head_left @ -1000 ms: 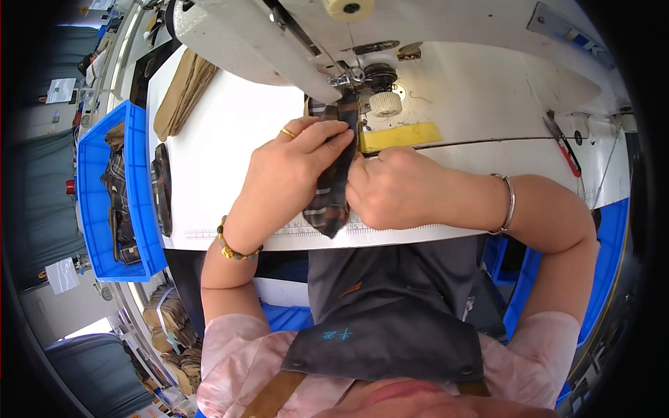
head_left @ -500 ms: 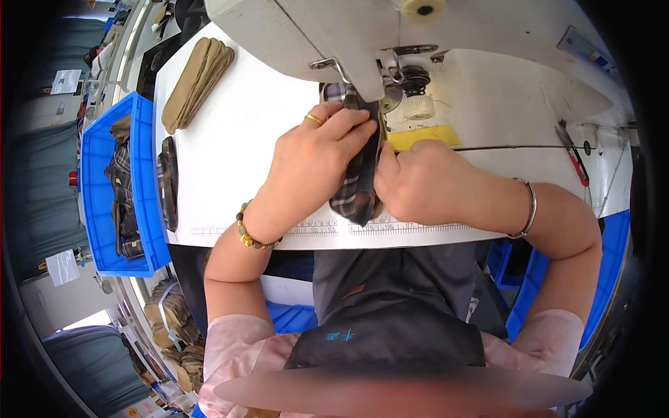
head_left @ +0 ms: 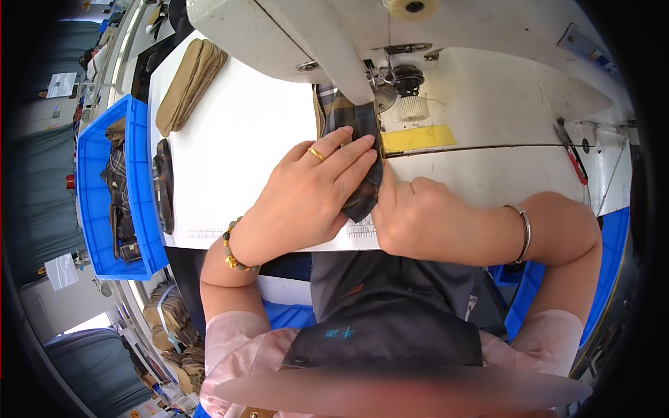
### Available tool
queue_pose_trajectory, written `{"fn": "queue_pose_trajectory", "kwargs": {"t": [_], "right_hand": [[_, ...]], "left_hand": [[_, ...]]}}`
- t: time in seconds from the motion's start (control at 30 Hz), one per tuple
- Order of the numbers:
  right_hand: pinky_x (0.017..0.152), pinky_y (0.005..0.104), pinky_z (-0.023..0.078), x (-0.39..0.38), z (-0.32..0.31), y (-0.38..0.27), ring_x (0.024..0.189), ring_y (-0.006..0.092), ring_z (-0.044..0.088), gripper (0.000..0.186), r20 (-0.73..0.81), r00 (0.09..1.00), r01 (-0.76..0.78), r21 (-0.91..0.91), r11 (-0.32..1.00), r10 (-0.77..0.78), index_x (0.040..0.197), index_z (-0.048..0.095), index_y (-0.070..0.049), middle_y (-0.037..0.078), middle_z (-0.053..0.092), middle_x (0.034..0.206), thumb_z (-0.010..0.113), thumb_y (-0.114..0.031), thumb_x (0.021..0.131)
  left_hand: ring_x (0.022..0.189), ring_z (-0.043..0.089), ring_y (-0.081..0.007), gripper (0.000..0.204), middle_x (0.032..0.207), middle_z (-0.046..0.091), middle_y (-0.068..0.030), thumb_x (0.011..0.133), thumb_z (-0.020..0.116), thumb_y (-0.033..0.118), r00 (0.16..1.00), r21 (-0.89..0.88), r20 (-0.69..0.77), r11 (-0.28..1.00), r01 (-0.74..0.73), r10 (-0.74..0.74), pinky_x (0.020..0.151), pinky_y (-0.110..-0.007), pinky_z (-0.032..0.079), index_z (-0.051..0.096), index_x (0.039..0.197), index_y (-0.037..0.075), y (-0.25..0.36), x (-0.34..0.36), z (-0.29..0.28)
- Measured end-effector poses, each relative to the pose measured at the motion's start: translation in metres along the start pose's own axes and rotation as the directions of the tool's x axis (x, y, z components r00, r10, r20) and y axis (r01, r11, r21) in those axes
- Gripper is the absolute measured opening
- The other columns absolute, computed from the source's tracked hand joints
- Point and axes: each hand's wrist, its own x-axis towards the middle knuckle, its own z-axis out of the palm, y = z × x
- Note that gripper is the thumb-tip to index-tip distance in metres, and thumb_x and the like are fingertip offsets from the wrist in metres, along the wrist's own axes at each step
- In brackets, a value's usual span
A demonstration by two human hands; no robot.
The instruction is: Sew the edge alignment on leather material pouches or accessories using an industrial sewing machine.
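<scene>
A dark plaid fabric piece (head_left: pixel 341 111), long and narrow with a tan layer along its edge, lies under the head of a white sewing machine (head_left: pixel 341 49). Flat on top of it rests my left hand (head_left: pixel 303 191), fingers stretched toward the machine. Along the fabric's right edge, close to its near end, my right hand (head_left: pixel 421 219) is curled with the index finger and thumb at the edge in a pinch. The machine's needle area is partly hidden behind its head.
A yellow strip (head_left: pixel 421 138) sits right of the fabric on the white table (head_left: pixel 244 139). Thread snips (head_left: pixel 573 153) lie far right. Tan pieces (head_left: pixel 188 87) are stacked at left, near folded plaid pieces (head_left: pixel 164 184) and a blue bin (head_left: pixel 144 181) holding more.
Both hands have slid toward me along the fabric. More of the plaid now shows between my left fingers and the machine head, and the fabric's far part looks flatter and wider.
</scene>
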Motion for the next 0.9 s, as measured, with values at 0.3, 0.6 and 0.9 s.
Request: {"fn": "queue_pose_trajectory", "kwargs": {"t": [0.3, 0.6, 0.9], "right_hand": [[0.043, 0.0269, 0.035, -0.001, 0.007, -0.004, 0.049, 0.0162, 0.055, 0.016, -0.064, 0.998, 0.012, 0.032, 0.999, -0.010, 0.059, 0.061, -0.004, 0.036, 0.069, 0.089, 0.064, -0.019, 0.064], [0.044, 0.0312, 0.046, 0.001, 0.006, -0.002, 0.058, 0.0246, 0.065, 0.023, -0.108, 0.994, 0.023, 0.077, 0.997, -0.014, 0.064, 0.068, 0.000, 0.028, 0.067, 0.070, 0.063, -0.021, 0.060], [0.040, 0.0307, 0.044, 0.008, 0.023, 0.016, 0.048, 0.0176, 0.057, 0.014, -0.107, 0.994, -0.022, 0.109, 0.994, 0.034, 0.066, 0.066, 0.000, 0.013, 0.060, 0.059, 0.068, -0.014, 0.061]], "left_hand": [[0.124, 0.057, -0.0302, 0.054, 0.135, 0.063, -0.0069, 0.070, 0.066, 0.008, 0.995, 0.134, -0.084, 0.990, -0.034, 0.046, 0.099, -0.041, 0.046, 0.065, 0.124, 0.004, -0.003, 0.006, 0.003], [0.120, 0.059, -0.0310, 0.042, 0.129, 0.067, -0.0071, 0.076, 0.066, 0.013, 0.991, 0.099, -0.110, 0.993, -0.060, 0.071, 0.100, -0.042, 0.046, 0.068, 0.118, 0.005, -0.007, 0.012, 0.004], [0.114, 0.060, -0.0326, 0.041, 0.114, 0.070, -0.0117, 0.070, 0.063, 0.008, 0.962, 0.045, -0.266, 0.997, -0.058, 0.068, 0.102, -0.045, 0.045, 0.069, 0.111, 0.004, -0.033, 0.031, 0.009]]}}
